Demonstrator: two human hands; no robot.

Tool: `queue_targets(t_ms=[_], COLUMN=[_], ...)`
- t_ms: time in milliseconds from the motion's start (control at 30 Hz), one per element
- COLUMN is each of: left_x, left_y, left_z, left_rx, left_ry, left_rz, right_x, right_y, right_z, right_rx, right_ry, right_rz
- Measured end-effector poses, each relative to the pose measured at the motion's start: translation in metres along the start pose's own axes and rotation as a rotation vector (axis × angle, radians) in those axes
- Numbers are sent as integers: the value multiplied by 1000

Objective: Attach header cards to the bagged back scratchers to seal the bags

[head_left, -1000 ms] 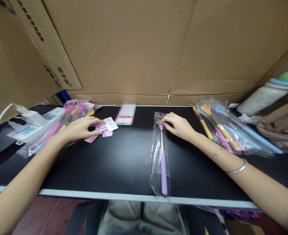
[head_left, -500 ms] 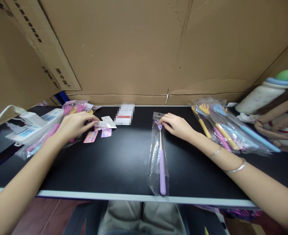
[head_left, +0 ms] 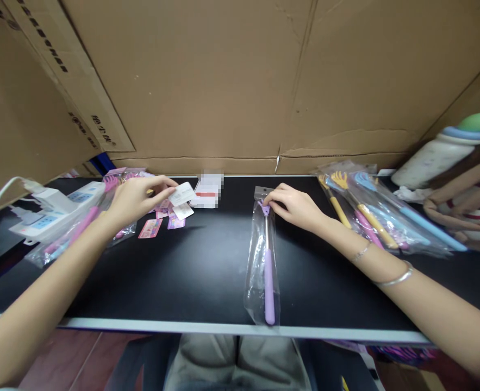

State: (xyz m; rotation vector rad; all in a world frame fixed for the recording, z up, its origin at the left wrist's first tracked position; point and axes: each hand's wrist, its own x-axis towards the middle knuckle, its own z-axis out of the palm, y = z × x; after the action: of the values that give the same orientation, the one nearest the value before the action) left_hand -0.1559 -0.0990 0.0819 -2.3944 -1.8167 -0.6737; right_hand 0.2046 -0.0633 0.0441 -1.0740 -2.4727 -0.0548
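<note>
Pinched in the fingers of my left hand (head_left: pixel 144 200) is a small white card (head_left: pixel 183 194), lifted over a few loose cards. Of those, a pink card (head_left: pixel 150 228) and a purple card (head_left: pixel 176 220) lie face up on the black table. My right hand (head_left: pixel 291 203) is closed at the top of a clear plastic bag (head_left: pixel 253 271), where the claw end shows between the fingertips. Inside the bag is a purple back scratcher (head_left: pixel 269 282), its handle pointing toward me.
Bagged back scratchers in yellow, pink and blue (head_left: pixel 380 217) lie at the right, with more (head_left: pixel 85 222) at the left beside a white power strip (head_left: pixel 66 209). A white bottle (head_left: pixel 439 157) stands back right. Cardboard (head_left: pixel 207 81) walls the rear edge.
My left hand has raised a white card off the pile and moved slightly right, tilting the card up. My right hand and the bagged back scratcher have stayed almost still.
</note>
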Motion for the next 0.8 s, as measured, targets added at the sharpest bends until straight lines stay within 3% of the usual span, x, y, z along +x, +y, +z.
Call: queue_targets(t_ms=[133,267,400,567,733,800], left_x=[22,47,65,76,92,99], left_y=[42,85,116,126,114,108], left_z=[13,41,68,86,98,105], left_rx=[-137,-157,-223,-333,-303,-243], left_ry=[-33,-72,-101,-116,-112,-167], left_rz=[104,286,393,388,417,442], right_x=[2,5,8,8,6,5], right_y=[-3,-6,3,17,22,23], right_z=[0,0,6,18,27,31], right_rx=[239,588,722,834,914,943], right_ry=[41,49,125,165,178,209], right_rz=[71,119,238,313,364,420])
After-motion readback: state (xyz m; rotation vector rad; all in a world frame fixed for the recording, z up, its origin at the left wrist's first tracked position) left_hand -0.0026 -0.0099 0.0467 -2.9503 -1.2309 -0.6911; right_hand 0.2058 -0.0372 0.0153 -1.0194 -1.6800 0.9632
